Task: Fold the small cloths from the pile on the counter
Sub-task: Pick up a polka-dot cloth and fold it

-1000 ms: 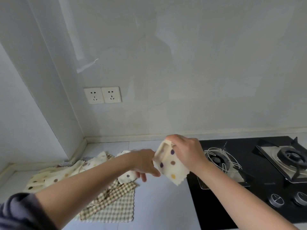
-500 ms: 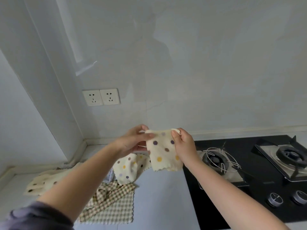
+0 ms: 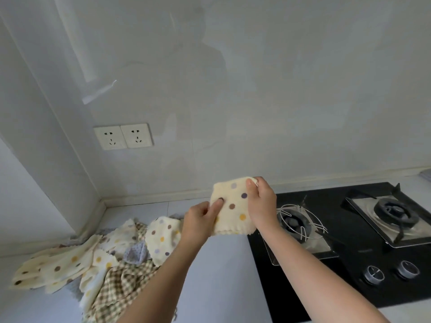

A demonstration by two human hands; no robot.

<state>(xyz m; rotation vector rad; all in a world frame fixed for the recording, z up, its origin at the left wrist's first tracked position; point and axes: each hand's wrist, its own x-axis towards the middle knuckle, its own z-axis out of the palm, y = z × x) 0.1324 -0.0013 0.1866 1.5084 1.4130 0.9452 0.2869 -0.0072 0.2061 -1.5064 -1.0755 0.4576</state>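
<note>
A small cream cloth with coloured dots (image 3: 233, 206) hangs folded in the air above the counter, held between both hands. My left hand (image 3: 200, 220) pinches its left edge near the bottom, thumb on the front. My right hand (image 3: 261, 203) grips its right side, thumb over the top right corner. To the lower left, the pile of cloths (image 3: 93, 264) lies on the white counter (image 3: 221, 276): several cream dotted ones, a brown checked one and a grey one.
A black gas hob (image 3: 349, 264) fills the counter's right side, with a wire ring on its near burner (image 3: 296, 220), a second burner (image 3: 391, 210) and two knobs (image 3: 389, 272). A double wall socket (image 3: 123, 136) sits on the back wall. The left wall closes the corner.
The dotted cloth has been lifted off the counter and doubled over. My left hand has dropped from the top edge to the lower left edge. Both hands have shifted slightly right.
</note>
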